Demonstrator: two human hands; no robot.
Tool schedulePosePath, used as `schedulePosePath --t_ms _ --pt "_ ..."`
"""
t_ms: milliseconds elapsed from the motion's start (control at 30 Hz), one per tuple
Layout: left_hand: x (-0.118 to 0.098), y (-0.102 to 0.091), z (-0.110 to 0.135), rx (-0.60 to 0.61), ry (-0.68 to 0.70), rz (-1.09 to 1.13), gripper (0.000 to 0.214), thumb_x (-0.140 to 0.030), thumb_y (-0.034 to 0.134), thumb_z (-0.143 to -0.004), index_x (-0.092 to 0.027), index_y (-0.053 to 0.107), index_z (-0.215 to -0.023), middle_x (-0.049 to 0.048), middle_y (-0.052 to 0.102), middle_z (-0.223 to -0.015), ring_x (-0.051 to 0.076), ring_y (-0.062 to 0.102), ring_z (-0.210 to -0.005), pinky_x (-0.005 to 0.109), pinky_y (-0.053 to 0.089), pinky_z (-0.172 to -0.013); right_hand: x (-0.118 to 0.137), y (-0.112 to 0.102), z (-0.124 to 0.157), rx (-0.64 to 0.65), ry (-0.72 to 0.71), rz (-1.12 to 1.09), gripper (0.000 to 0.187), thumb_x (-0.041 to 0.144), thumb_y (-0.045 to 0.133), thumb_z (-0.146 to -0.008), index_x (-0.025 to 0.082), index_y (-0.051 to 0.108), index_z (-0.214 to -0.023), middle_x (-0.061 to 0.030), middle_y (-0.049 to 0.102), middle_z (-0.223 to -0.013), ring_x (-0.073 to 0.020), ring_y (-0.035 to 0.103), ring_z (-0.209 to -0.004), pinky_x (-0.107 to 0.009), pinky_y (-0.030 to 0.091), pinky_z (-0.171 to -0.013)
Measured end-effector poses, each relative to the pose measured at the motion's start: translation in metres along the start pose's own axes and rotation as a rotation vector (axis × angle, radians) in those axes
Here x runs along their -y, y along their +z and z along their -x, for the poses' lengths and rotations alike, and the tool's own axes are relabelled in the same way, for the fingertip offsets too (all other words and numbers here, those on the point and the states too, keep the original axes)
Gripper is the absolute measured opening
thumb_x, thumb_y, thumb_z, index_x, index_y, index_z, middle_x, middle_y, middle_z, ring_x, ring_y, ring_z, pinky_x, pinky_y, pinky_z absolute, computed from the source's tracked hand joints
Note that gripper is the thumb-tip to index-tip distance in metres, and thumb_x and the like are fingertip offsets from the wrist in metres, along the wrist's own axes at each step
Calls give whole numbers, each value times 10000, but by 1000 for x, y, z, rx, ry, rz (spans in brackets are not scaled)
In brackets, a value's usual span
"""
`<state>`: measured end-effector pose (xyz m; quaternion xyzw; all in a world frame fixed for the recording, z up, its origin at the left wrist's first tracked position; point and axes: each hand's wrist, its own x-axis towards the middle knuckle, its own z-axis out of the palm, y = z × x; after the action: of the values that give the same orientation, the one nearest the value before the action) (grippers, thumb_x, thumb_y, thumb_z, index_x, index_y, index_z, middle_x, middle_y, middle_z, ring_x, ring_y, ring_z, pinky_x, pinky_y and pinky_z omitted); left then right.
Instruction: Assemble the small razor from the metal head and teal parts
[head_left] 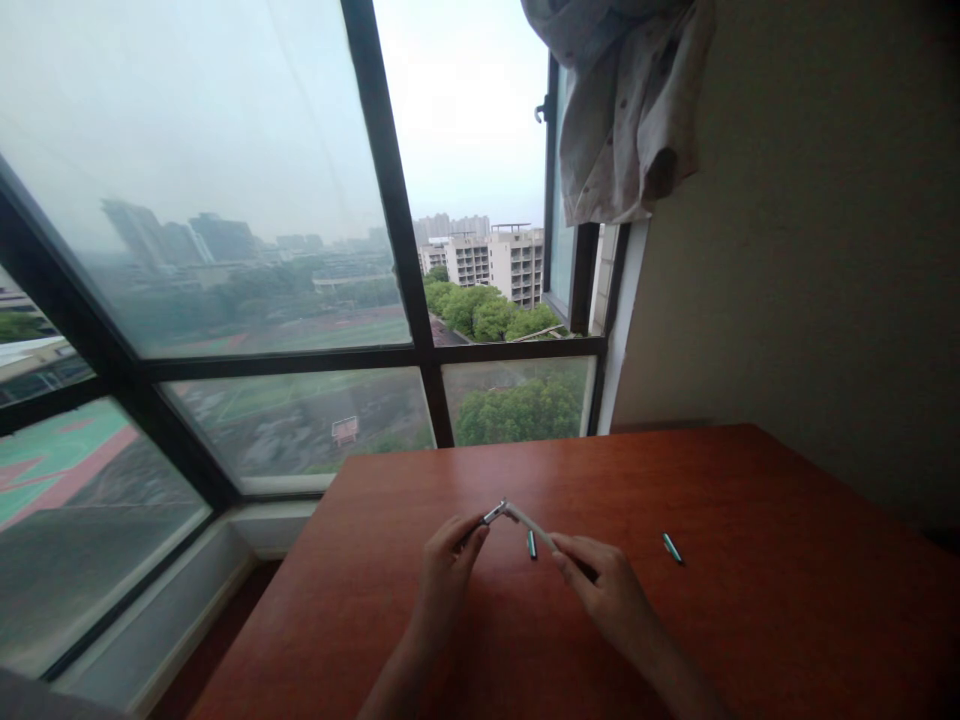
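Over a reddish-brown wooden table (750, 560) my two hands meet near its middle. My right hand (604, 585) pinches the lower end of a thin pale pen barrel (531, 523) that slants up to the left. My left hand (448, 560) pinches a small silvery piece (494, 514) at the barrel's upper tip. A short teal pen part (532, 544) lies on the table just beneath the barrel. A second teal part (672, 548) lies further right, apart from both hands.
A large dark-framed window (397, 230) stands behind the table's far edge, looking onto buildings and trees. A pale cloth (622, 110) hangs at the top right. A plain wall (810, 250) borders the table's right side. The floor drops away left of the table.
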<state>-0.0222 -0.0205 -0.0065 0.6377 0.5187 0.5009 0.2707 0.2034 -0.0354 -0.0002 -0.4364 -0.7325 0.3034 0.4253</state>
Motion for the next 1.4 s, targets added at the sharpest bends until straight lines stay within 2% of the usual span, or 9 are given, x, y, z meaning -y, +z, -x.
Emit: schedulePosePath --t_ms 100,300,400,533,733,900,1133,1300,1400 --pt "3 0 -1 -10 -43 44 329 -421 618 -795 -154 740 -943 73 705 -813 199 604 -725 262 467 -629 0 1 0 -7 1 3 293 329 509 -894 194 706 -1063 -95 728 -967 -234 673 -854 -293 518 -720" --pt "2 7 3 126 -40 86 288 -393 630 -792 -166 750 -923 68 707 -832 194 593 -736 258 456 -658 -5 1 0 -66 15 13 306 336 503 -894 187 706 -1067 -108 720 -1009 -246 672 -888 -311 523 -756" --pt "0 5 2 106 -77 111 302 -390 628 -793 -164 743 -957 60 693 -826 192 573 -742 256 442 -664 -3 0 0 -61 9 6 298 330 508 -892 189 708 -1063 -101 728 -971 -242 676 -877 -306 524 -758" --pt "1 0 0 57 -150 145 370 -433 630 -778 -137 741 -970 24 611 -694 166 505 -671 242 395 -613 1 -3 0 -23 -25 -10 296 330 503 -896 199 711 -1061 -94 733 -938 -239 677 -869 -299 528 -742" --pt "4 3 2 186 -225 245 453 -514 638 -748 -125 743 -956 -5 507 -619 131 407 -602 228 324 -556 -3 -3 -1 -58 -4 -2 321 361 496 -892 193 714 -1056 -113 727 -976 -254 677 -860 -327 533 -739" --pt "1 3 3 205 -264 306 441 -530 639 -743 -128 747 -886 -11 475 -614 124 376 -601 223 303 -555 0 -4 -1 -51 7 -33 330 361 487 -898 183 708 -1067 -107 730 -972 -244 677 -835 -313 531 -713" --pt "5 4 3 180 -305 424 469 -492 642 -767 -119 708 -1044 -23 401 -630 103 310 -577 210 254 -524 6 -4 -1 -5 -42 -70 310 347 512 -888 200 701 -1084 -93 730 -989 -231 684 -837 -292 535 -711" --pt "3 6 3 245 -325 468 508 -523 645 -750 -118 710 -1049 -33 379 -601 101 292 -564 217 253 -531 -3 -1 -2 -93 -18 -49 311 358 517 -879 189 718 -1046 -108 727 -993 -246 684 -857 -307 544 -723" --pt "4 7 3 249 -322 477 493 -506 641 -763 -119 703 -1063 -29 374 -617 103 290 -574 216 252 -528 -4 -1 -1 -95 -18 -55 301 353 524 -875 197 717 -1045 -107 727 -998 -247 684 -859 -314 545 -730"
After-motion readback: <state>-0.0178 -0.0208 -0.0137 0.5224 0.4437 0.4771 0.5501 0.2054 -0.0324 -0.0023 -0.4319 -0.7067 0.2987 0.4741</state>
